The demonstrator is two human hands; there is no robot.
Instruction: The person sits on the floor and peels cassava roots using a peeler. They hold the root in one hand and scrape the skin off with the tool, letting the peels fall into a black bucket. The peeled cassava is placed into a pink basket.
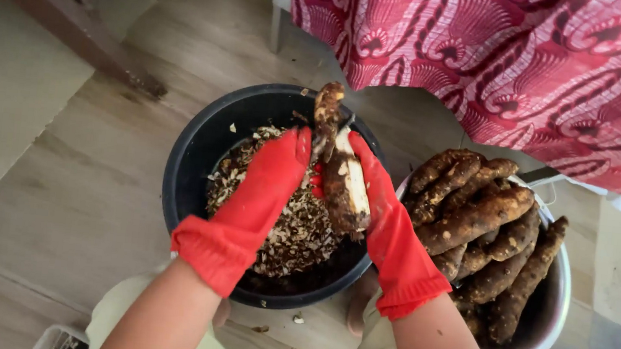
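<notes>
Both hands are working right over the black bucket (197,155) in the middle of the frame, and the cassava root (338,171) is sitting squarely between them. Its long axis is running from the upper middle of the picture down toward the lower right, tilting a little, with the thin knobbly end poking up past the bucket's far rim. The left hand (267,185), in a red rubber glove, is closing against the root's upper part from the left side; the fingers are curling in toward it, though whether they are pinching a blade or only the skin I cannot tell. The right hand (380,205), gloved the same, is cupping the root from the right and underneath, fingers wrapping its thicker lower half. Both hands are touching it, so neither is nearer.

The root is looking rough and brown, flecked with pale scars, and a strip of white flesh is showing along its right flank where the bark is off. Under it, the bucket is holding a heap of peelings (296,235), dark crumbly flakes mixed with pale chips. At the right of the frame a white basin (553,315) is carrying a pile of unpeeled cassava roots (482,223), stacked lengthwise. A red patterned cloth (538,60) is hanging across the upper right, above the wooden floor (77,196).
</notes>
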